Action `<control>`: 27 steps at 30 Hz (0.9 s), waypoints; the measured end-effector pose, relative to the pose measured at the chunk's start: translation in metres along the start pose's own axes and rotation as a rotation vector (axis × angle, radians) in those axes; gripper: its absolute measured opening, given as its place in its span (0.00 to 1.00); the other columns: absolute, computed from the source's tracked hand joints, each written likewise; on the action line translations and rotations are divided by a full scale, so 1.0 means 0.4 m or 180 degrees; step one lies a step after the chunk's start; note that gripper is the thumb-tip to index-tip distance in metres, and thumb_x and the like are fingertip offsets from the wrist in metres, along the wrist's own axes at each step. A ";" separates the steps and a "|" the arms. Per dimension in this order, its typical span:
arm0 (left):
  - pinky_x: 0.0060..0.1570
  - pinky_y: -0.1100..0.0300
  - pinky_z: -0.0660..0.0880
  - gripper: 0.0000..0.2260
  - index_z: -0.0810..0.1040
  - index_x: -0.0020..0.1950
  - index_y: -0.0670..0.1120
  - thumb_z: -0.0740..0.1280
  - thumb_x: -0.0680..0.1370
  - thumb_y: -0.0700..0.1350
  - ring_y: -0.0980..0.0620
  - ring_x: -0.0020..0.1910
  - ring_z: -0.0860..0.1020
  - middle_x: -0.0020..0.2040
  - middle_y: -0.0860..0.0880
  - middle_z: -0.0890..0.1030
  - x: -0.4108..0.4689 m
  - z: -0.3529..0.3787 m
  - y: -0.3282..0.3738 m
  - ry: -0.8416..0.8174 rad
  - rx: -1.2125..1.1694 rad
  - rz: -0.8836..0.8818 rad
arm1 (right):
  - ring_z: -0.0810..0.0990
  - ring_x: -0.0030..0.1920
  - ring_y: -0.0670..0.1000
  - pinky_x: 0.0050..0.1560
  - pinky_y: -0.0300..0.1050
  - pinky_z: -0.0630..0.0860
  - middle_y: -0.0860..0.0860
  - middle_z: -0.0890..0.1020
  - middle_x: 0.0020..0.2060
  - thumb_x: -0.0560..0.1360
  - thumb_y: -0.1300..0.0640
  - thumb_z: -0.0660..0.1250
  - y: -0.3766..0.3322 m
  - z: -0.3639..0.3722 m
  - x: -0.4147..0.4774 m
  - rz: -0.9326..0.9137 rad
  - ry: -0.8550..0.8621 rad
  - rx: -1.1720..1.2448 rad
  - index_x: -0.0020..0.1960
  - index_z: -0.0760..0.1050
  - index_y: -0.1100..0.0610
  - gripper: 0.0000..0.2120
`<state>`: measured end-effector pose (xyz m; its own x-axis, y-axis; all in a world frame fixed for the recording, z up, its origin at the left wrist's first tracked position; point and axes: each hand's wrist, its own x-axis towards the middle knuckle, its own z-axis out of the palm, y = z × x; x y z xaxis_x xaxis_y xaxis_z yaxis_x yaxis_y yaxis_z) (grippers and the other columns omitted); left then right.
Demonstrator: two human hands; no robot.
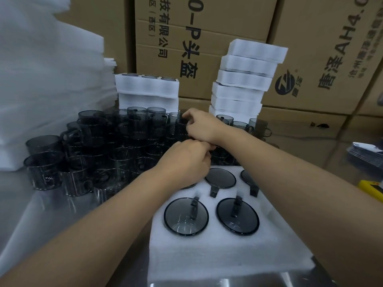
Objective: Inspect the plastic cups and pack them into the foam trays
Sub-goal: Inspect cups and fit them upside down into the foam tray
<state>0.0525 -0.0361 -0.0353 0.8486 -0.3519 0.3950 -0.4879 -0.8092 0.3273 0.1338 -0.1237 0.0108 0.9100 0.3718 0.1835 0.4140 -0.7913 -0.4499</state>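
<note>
Several dark see-through plastic cups with handles (99,146) stand stacked in a crowd on the left of the table. A white foam tray (228,245) lies in front of me with cups (186,216) sunk in its holes. My right hand (204,125) grips a cup (180,126) at the back of the pile, fingers curled over its rim. My left hand (186,160) is curled just below it, beside the tray's far edge; what it holds is hidden.
Filled foam trays are stacked at the back middle (147,88) and back right (244,79). Loose foam sheets (41,79) pile up on the left. Cardboard boxes (207,38) wall the back. A yellow object (371,187) and dark cards (364,152) lie at the right.
</note>
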 end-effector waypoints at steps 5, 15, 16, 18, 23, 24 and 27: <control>0.58 0.51 0.71 0.17 0.75 0.66 0.48 0.58 0.78 0.41 0.48 0.58 0.75 0.57 0.48 0.80 -0.002 -0.005 0.001 0.0040 -0.0060 0.0010 | 0.76 0.55 0.53 0.46 0.40 0.68 0.55 0.79 0.54 0.75 0.63 0.59 0.007 -0.001 -0.009 0.0004 0.0372 0.0331 0.66 0.67 0.55 0.20; 0.57 0.53 0.72 0.19 0.72 0.68 0.49 0.62 0.77 0.44 0.53 0.55 0.74 0.52 0.56 0.79 0.001 -0.003 -0.004 0.0112 -0.0207 -0.0113 | 0.83 0.46 0.52 0.54 0.49 0.78 0.48 0.81 0.41 0.72 0.58 0.72 0.041 -0.062 -0.165 -0.0255 0.1310 0.1117 0.49 0.76 0.50 0.08; 0.57 0.53 0.72 0.19 0.71 0.69 0.49 0.62 0.77 0.44 0.53 0.56 0.74 0.52 0.56 0.78 0.002 -0.002 -0.004 0.0105 -0.0210 -0.0129 | 0.83 0.45 0.52 0.55 0.49 0.79 0.48 0.81 0.41 0.72 0.58 0.73 0.046 -0.065 -0.186 -0.0256 0.1372 0.1220 0.48 0.77 0.50 0.08; 0.57 0.52 0.73 0.18 0.72 0.67 0.49 0.63 0.77 0.44 0.53 0.55 0.74 0.53 0.55 0.78 0.003 -0.003 -0.005 0.0103 -0.0211 -0.0136 | 0.84 0.43 0.53 0.53 0.48 0.80 0.48 0.83 0.39 0.71 0.60 0.73 0.055 -0.064 -0.226 -0.0274 0.1515 0.1495 0.45 0.79 0.48 0.08; 0.52 0.53 0.73 0.10 0.76 0.56 0.46 0.64 0.76 0.46 0.51 0.51 0.72 0.50 0.52 0.78 0.003 -0.001 -0.006 0.0213 -0.0082 -0.0099 | 0.83 0.39 0.53 0.47 0.43 0.80 0.48 0.84 0.35 0.71 0.63 0.72 0.090 -0.036 -0.286 -0.0262 0.1762 0.1891 0.42 0.80 0.46 0.11; 0.50 0.55 0.72 0.09 0.76 0.56 0.46 0.63 0.76 0.46 0.51 0.51 0.72 0.50 0.52 0.78 0.003 0.000 -0.006 0.0208 -0.0042 -0.0075 | 0.82 0.38 0.51 0.45 0.42 0.80 0.48 0.84 0.34 0.72 0.64 0.72 0.097 -0.033 -0.289 -0.0242 0.1729 0.1916 0.42 0.80 0.46 0.12; 0.48 0.55 0.71 0.09 0.76 0.55 0.46 0.63 0.77 0.47 0.50 0.51 0.72 0.49 0.51 0.77 0.004 0.000 -0.004 0.0191 0.0041 -0.0069 | 0.79 0.33 0.42 0.36 0.35 0.78 0.46 0.83 0.34 0.73 0.64 0.71 0.113 -0.030 -0.296 -0.0202 0.1506 0.1994 0.42 0.80 0.48 0.11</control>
<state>0.0544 -0.0354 -0.0351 0.8449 -0.3057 0.4389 -0.4666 -0.8224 0.3255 0.0450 -0.2093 -0.0207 0.8561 0.0497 0.5144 0.5038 -0.3022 -0.8092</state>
